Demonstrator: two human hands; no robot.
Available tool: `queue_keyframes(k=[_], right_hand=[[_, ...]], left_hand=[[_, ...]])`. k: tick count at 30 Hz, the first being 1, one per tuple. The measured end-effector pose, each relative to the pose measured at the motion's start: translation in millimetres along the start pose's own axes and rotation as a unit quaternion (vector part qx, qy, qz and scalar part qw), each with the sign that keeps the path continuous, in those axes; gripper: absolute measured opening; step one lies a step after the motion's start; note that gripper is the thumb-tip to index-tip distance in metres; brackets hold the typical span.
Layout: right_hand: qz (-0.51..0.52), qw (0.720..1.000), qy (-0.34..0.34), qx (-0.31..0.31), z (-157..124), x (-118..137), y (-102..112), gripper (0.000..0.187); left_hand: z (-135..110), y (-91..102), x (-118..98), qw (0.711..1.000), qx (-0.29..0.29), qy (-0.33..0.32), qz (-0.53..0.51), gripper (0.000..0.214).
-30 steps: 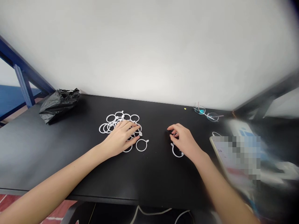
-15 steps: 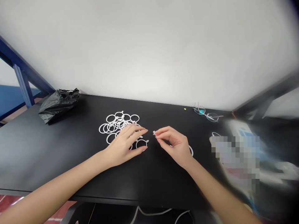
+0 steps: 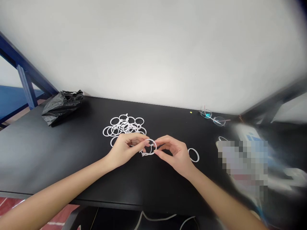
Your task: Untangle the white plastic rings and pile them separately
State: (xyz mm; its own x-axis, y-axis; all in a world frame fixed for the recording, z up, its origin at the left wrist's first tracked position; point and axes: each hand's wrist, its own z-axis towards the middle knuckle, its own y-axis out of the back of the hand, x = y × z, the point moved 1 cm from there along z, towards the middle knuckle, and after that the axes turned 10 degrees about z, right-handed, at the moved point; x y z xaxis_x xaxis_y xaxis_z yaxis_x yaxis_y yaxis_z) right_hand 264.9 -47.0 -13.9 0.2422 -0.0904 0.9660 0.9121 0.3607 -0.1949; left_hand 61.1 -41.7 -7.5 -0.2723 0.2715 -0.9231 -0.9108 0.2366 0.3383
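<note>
Above the black table (image 3: 153,185) my two hands meet at one thin white plastic ring (image 3: 156,145). My left hand (image 3: 124,150) pinches its left edge between thumb and fingers. Closed on the right edge are the thumb and fingertips of my right hand (image 3: 176,153). Another ring with a small tab lies behind and below the held one, partly hidden by it. Left of and behind my left hand spreads a pile of similar white rings (image 3: 115,121), some hidden by that hand. One separate ring (image 3: 198,156) lies just right of my right hand.
A crumpled black plastic bag (image 3: 62,107) sits at the back left. Eyeglasses (image 3: 219,120) rest near the wall at the back right, beside a tiny yellow bit (image 3: 191,112). Blurred white packaging (image 3: 247,131) is at the right. A blue frame (image 3: 26,65) rises at the left.
My hands have come together and now grip a ring between them. The small white piece at my right fingertips is no longer distinguishable. The separate ring at the right is more exposed.
</note>
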Motion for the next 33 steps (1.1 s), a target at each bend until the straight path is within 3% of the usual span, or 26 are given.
queue_keyframes(k=[3,9,11,14,20,25,33], right_hand=[[-0.005,0.999,-0.053,-0.008,-2,-5,-2,0.017],[0.039,0.991,-0.125,0.004,-1,-8,-5,0.021],[0.04,0.991,-0.13,0.007,0,-7,-5,0.023],[0.054,0.99,-0.134,0.002,1,-5,-6,0.027],[0.106,0.976,-0.183,0.045,1,-3,-12,0.027],[0.11,0.975,-0.184,0.059,2,-5,-11,0.026],[0.063,0.981,-0.174,0.054,1,-6,-5,0.026]], left_hand=[[2,1.0,0,0.998,0.007,0.025,-0.063,0.014],[1,-1.6,-3,0.99,0.084,0.029,-0.114,0.019],[-1,-2.0,-5,0.986,0.122,0.005,-0.113,0.022],[-3,-2.5,-8,0.982,0.161,-0.051,-0.086,0.045],[-4,-4.8,-13,0.989,0.1,-0.102,0.046,0.032],[-7,-7.6,-12,0.965,0.032,-0.174,0.194,0.032],[-8,-9.4,4,0.962,0.007,-0.179,0.208,0.03]])
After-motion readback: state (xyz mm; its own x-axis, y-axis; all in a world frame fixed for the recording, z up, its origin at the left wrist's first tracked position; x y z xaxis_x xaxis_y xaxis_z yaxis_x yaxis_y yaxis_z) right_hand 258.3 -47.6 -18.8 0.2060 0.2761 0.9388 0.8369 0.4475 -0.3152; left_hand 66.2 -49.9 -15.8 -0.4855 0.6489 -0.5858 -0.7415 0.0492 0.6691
